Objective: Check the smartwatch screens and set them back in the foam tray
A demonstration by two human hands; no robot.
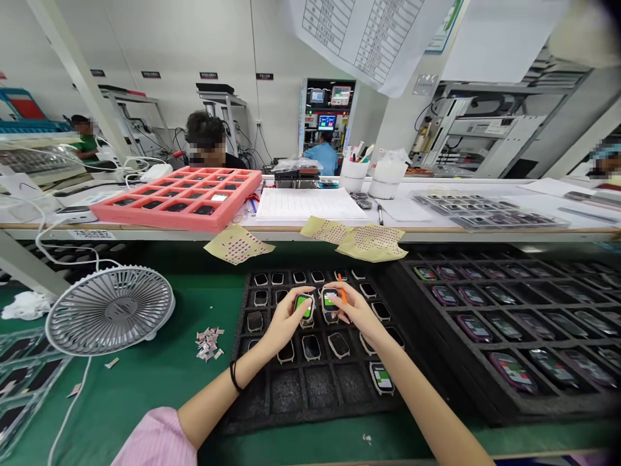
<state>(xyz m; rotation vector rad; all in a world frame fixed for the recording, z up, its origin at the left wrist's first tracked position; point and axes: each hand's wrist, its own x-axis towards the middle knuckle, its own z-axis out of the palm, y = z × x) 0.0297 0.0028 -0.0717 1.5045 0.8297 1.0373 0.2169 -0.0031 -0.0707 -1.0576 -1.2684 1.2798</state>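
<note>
My left hand (284, 323) is closed around a small watch body with a green screen (304, 304), held just above a black foam tray (291, 395). My right hand (356, 314) grips a second green-screened watch body (330, 299) and also has an orange stick (342, 292) between its fingers. Both hands hover over the tray's middle rows. The tray's pockets hold several dark watch bodies, and one with a lit screen (381, 377) lies near its front right.
A second black tray (490, 382) of purple-edged watches lies to the right. A small white fan (110, 309) and paper scraps (208, 342) sit on the green mat to the left. A pink tray (160, 217), papers and cups stand on the raised shelf. People work behind it.
</note>
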